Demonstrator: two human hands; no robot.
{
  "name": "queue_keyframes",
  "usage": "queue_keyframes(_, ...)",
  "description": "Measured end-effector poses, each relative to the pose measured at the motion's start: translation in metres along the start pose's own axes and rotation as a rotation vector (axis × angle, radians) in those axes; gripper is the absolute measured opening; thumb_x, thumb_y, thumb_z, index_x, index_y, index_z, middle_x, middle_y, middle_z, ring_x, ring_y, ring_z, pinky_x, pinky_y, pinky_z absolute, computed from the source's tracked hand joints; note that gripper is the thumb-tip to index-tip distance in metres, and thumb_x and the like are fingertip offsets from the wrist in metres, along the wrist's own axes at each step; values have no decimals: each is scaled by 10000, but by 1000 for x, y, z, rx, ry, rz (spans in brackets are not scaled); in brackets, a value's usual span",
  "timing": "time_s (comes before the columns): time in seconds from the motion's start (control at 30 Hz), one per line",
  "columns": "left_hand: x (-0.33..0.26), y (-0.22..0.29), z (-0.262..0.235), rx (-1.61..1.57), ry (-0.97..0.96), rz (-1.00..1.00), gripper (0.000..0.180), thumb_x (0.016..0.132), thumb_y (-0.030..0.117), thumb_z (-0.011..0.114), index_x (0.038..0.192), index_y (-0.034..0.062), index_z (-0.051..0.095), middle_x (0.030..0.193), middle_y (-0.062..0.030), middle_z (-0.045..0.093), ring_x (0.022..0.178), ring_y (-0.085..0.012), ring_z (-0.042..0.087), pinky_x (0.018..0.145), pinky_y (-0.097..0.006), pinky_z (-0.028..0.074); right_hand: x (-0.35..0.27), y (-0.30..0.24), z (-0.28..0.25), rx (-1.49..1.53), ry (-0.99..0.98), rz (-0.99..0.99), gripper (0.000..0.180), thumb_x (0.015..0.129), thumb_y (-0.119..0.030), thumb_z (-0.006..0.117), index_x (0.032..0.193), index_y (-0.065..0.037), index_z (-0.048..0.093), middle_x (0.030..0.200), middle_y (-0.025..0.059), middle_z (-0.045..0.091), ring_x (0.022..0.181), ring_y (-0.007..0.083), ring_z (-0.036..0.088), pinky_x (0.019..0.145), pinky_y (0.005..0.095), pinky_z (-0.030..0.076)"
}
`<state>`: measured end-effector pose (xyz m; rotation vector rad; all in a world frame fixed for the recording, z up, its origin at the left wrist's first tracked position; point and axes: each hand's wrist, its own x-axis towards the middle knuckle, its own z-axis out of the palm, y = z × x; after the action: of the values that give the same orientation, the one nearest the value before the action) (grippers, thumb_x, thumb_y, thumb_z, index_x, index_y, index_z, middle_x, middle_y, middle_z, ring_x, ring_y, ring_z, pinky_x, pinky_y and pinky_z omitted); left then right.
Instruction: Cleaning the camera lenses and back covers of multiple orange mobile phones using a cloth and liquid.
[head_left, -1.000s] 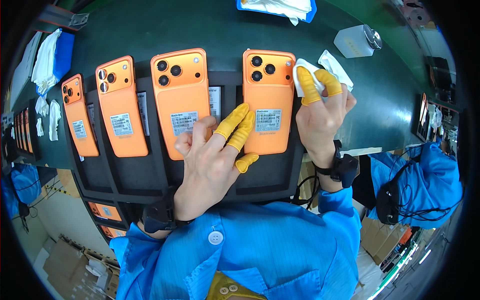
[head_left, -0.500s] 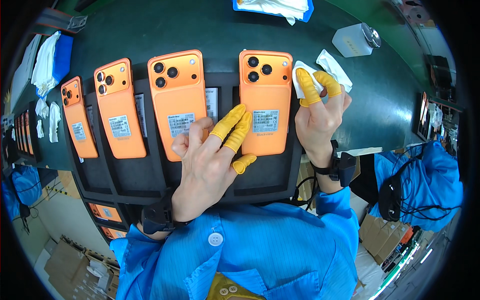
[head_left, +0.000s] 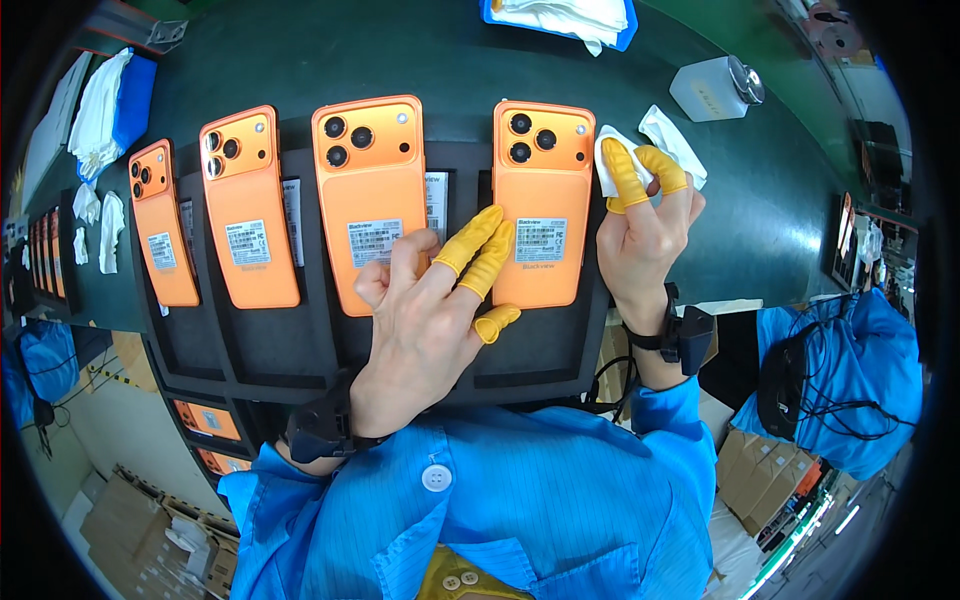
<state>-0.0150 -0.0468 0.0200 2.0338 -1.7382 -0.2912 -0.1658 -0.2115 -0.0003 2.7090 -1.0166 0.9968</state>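
Note:
Four orange smartphones lie back side up across a black tray [head_left: 330, 360], lenses toward the far side. My left hand [head_left: 425, 295] reaches over the gap between the third phone [head_left: 370, 195] and the rightmost phone [head_left: 543, 190]. Its yellow-covered index and middle fingers extend to the rightmost phone's left edge, with the thumb apart near its lower corner. Beside that phone's upper right edge, my right hand [head_left: 645, 225] pinches a folded white wipe [head_left: 608, 170] between yellow-covered fingers. Farther left are another phone [head_left: 248, 200] and the leftmost phone [head_left: 165, 225].
A second white wipe [head_left: 672, 145] lies just beyond my right hand. A white bottle [head_left: 710, 90] stands at the far right. Blue boxes of white wipes sit at the far side [head_left: 622, 35] and left [head_left: 138, 100]. More orange phones [head_left: 208, 420] show below the tray.
The whole view has shifted slightly, so the phones appear a little farther right. Both hands keep nearly the same places beside the rightmost phone, and the wipe stays in my right hand.

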Motion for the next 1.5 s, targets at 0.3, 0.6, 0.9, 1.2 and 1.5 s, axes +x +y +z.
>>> queue_keyframes(0.3, -1, -1, 2, -3, -1, 3, 626, 639, 329, 831, 1183, 74, 655, 1256, -16, 587, 1076, -238, 446, 847, -382, 270, 0, 1, -1, -11, -5, -9, 467, 614, 115, 607, 1037, -46, 722, 1015, 119, 608, 855, 242, 510, 799, 377, 339)
queue_keyframes(0.6, 0, 0, 2, -45, 28, 18, 589, 631, 293, 834, 1141, 52, 665, 1274, -16, 581, 1064, -250, 454, 842, -377, 276, 2, 2, 0, -33, -13, -21, 472, 630, 126, 600, 1050, -53, 721, 1006, 117, 605, 871, 247, 514, 805, 381, 340)
queue_keyframes(0.9, 1, 1, 5, -52, 46, 20, 590, 636, 293, 832, 1141, 37, 665, 1271, -27, 580, 1059, -245, 453, 843, -380, 279, 3, 3, -1, -51, -17, -29, 447, 635, 110, 615, 1040, -46, 723, 1010, 113, 605, 887, 244, 519, 805, 384, 339)
queue_keyframes(1.2, 2, 1, 5, -59, 37, 14, 576, 653, 302, 822, 1139, 34, 667, 1249, -45, 588, 1067, -262, 455, 854, -403, 271, 23, 1, -4, 10, -13, -132, 386, 655, 43, 679, 1011, -93, 737, 1010, 82, 613, 857, 224, 514, 798, 363, 334)
queue_keyframes(1.5, 0, 0, 7, -46, 26, 11, 558, 656, 317, 818, 1121, 45, 675, 1225, -38, 600, 1091, -266, 454, 859, -414, 264, 45, -4, 3, 35, -87, -378, 310, 660, -63, 704, 968, -80, 739, 1024, 69, 625, 879, 210, 535, 794, 372, 347)
